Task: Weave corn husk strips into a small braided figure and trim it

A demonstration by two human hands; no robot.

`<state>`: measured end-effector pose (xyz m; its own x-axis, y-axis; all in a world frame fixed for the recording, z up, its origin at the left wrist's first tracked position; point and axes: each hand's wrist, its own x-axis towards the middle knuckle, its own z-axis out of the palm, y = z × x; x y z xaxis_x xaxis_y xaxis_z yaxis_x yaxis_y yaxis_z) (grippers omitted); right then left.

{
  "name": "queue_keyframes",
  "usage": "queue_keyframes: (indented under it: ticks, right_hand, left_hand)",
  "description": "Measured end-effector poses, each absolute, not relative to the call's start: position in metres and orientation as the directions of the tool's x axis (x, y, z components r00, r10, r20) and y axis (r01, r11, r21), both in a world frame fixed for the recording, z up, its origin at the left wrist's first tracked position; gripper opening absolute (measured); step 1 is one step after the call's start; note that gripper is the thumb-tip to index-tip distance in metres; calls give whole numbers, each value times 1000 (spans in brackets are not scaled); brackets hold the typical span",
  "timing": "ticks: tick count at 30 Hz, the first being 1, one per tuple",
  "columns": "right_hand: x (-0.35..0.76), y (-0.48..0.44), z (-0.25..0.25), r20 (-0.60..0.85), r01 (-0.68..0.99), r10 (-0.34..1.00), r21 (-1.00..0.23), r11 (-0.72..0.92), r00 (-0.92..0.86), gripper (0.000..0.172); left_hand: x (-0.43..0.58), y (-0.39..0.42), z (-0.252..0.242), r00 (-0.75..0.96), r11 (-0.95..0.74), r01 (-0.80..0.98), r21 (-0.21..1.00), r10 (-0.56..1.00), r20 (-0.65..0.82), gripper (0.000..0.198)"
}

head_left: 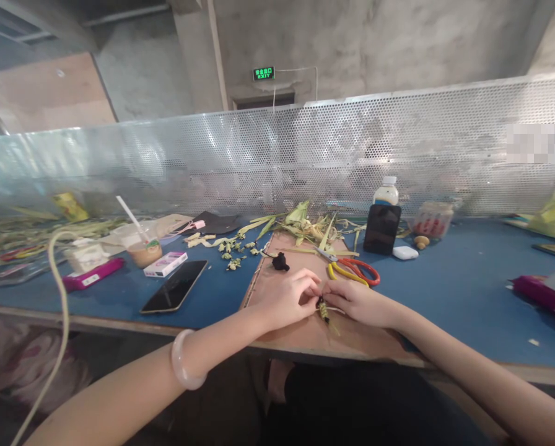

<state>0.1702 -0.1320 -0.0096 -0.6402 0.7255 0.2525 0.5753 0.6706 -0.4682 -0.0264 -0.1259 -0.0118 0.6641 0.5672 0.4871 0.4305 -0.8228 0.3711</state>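
Note:
My left hand (292, 299) and my right hand (362, 301) meet over a brown board (287, 241) at the table's front edge. Fingertips of both are closed on a small braided piece (323, 310) of pale green strips with dark parts, its lower end hanging free between them. The exact grip at its top is hidden by the fingers. Just beyond my hands lies a pair of scissors (352, 271) with orange and yellow handles. To the left of the scissors sits a small black bundle (280, 262), possibly thread.
Dried husk leaves (305, 224) lie behind the board, with several small knotted pieces (233, 263) at left. A phone (175, 287), a drink cup (145, 251) and a cable (64, 297) are on the left. A bottle (387, 191), a dark case (382, 229) and a jar (433, 220) stand right.

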Motion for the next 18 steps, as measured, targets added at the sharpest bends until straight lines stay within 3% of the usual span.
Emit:
queue_keyframes:
  ticks: [5,13,18]
  right_hand:
    - [171,-131,-11,239,603,744,-458,653,-624,24]
    - [170,-132,-10,209,661,788,-446,603,-578,24]
    - [170,-132,-11,227,655,779,-435,618,-585,23]
  left_hand:
    - [-26,-125,-11,660,-823,466,324,568,492,7]
    - [-27,-133,-2,588,-742,550,383,670,453,12]
    - [-26,-128,-7,644,-783,463,415,619,450,7]
